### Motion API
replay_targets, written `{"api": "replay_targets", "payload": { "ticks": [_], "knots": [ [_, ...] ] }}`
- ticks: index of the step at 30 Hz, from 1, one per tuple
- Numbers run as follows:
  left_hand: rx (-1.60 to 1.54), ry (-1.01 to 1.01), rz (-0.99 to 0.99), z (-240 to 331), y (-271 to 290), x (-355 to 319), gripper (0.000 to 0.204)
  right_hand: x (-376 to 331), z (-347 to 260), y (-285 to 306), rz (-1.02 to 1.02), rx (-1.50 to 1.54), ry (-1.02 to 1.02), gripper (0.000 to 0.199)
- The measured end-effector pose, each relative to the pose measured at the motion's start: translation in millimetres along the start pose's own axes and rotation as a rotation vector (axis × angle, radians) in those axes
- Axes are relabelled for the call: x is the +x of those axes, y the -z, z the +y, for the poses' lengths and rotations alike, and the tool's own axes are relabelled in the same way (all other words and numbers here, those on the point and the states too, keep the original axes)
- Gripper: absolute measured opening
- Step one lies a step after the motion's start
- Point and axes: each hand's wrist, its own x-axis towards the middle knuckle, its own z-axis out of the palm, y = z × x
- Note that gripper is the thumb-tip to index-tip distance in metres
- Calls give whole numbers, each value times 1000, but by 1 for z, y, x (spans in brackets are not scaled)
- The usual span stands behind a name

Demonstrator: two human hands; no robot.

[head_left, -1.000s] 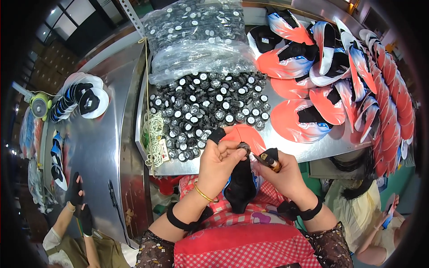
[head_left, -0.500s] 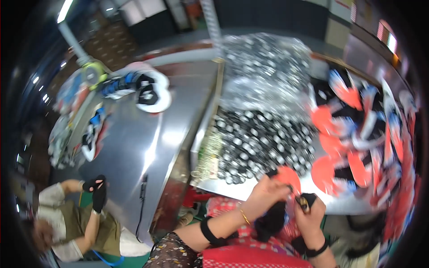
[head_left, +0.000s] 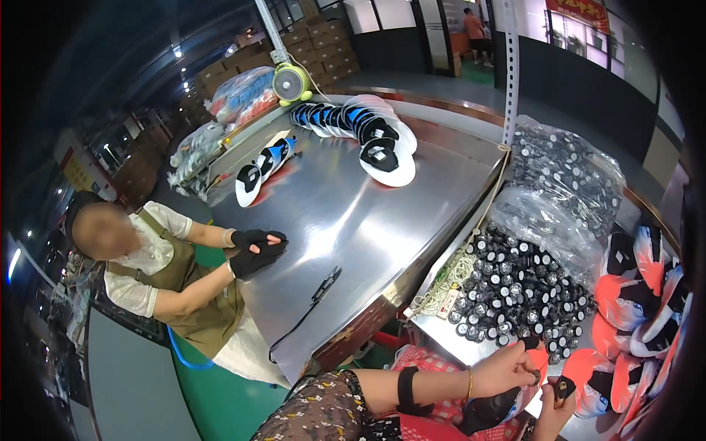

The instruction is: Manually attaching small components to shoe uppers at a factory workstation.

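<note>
A coral and black shoe upper [head_left: 537, 359] is at the lower right, in front of me. My left hand [head_left: 509, 373] is closed on it, with thumb and fingertips pinched together at its edge. Beside it, my right hand [head_left: 553, 417] is closed around a small black piece with a brass-coloured middle [head_left: 565, 387]; its exact kind is unclear. The dark end of the upper [head_left: 491, 410] hangs below my left wrist. Just beyond my hands lies a heap of round black dials with pale centres [head_left: 507, 287].
More coral, black and blue uppers [head_left: 599, 371] are piled at the right. A clear bag of dials [head_left: 566, 169] stands behind the heap, by a perforated post [head_left: 510, 73]. Left, a co-worker [head_left: 184, 287] in black gloves sits at a metal table [head_left: 331, 213] bearing rows of uppers [head_left: 388, 163].
The view has swung left, so the co-worker and table show more fully and my hands sit farther right. Both hands stay close together at the coral upper.
</note>
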Motion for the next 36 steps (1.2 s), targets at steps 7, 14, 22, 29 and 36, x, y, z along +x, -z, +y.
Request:
{"api": "replay_targets", "payload": {
  "ticks": [7,14,22,29,36],
  "knots": [
    [15,172,19,10,15,2,24,-4,-31,-19,-123,-329,-47,21],
    [-170,83,104,9,10,7,29,0,-11,-12,-152,92,-112,21],
    [99,106,-22,8,0,-7,61,12,-22,-5,-165,53,-81,25],
    [777,-185,-137,2,8,-22,48,40,-18,14,31,283,-135,14],
    [142,46,-156,14,-20,-2,42,39,-24,-5,-114,346,-18,12]
  ]
}}
